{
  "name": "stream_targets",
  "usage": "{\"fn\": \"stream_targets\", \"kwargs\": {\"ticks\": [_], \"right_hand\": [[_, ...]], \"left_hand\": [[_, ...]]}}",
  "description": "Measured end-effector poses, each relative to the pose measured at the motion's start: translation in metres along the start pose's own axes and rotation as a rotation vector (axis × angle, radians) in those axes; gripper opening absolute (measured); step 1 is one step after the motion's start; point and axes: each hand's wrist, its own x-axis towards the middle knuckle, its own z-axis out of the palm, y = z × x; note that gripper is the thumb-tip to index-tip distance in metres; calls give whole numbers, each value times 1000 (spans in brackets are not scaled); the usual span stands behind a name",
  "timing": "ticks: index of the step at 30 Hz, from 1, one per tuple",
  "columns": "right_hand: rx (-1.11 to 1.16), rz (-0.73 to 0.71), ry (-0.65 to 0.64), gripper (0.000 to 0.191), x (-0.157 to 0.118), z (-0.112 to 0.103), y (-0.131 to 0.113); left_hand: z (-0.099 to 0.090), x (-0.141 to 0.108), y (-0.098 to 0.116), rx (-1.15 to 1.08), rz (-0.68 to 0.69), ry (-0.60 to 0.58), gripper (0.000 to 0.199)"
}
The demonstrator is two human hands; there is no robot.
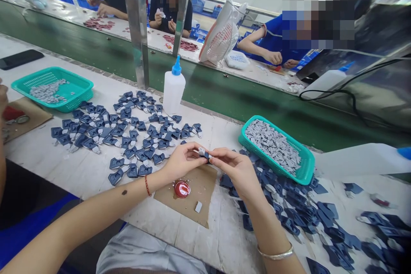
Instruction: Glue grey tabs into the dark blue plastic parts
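My left hand (183, 162) and my right hand (233, 167) meet above a piece of brown cardboard (202, 186). Between their fingertips they pinch a small dark-blue and light-grey plastic part (204, 154), mostly covered by the fingers. Below, on the cardboard, sits a round red glossy blob (182, 189), and near it lies a small grey plastic piece (198, 206). Many blue parts with grey tips (115, 163) are spread out left of my hands. More dark-blue parts (300, 199) lie heaped beside my right forearm.
A green basket (308, 167) of small grey pieces stands right; another green basket (84, 83) is far left. A white bottle (173, 92) stands upright behind the parts; a second white bottle (362, 160) is at right. A metal post (136, 30) rises behind. Several people work across the green-sided bench.
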Motion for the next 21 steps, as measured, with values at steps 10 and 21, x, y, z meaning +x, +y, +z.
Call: {"fn": "stream_targets", "kwargs": {"ticks": [10, 21], "right_hand": [[155, 126, -3, 31, 1, 3, 8], [142, 47, 64, 30, -1, 10, 16]], "left_hand": [[1, -2, -2, -22, 28, 15, 25], [0, -3, 5, 32, 44, -19, 34]]}}
